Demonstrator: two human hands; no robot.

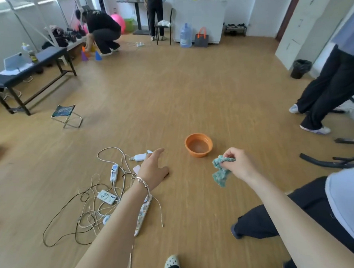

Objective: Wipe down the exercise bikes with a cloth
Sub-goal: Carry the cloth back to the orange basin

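A crumpled teal cloth hangs from my right hand, which is closed on its upper end, just right of and nearer than an orange bowl on the wooden floor. The bowl holds a little water. My left hand is stretched out over the floor left of the bowl, fingers apart and holding nothing, a bracelet on the wrist. At the right edge, black curved base bars of an exercise bike show; the rest of the bike is out of frame.
Tangled cables, power strips and chargers lie on the floor under my left arm. A folding stool and a black bench stand at left. One person's legs are at right, another crouches far left; a black bin stands by the wall.
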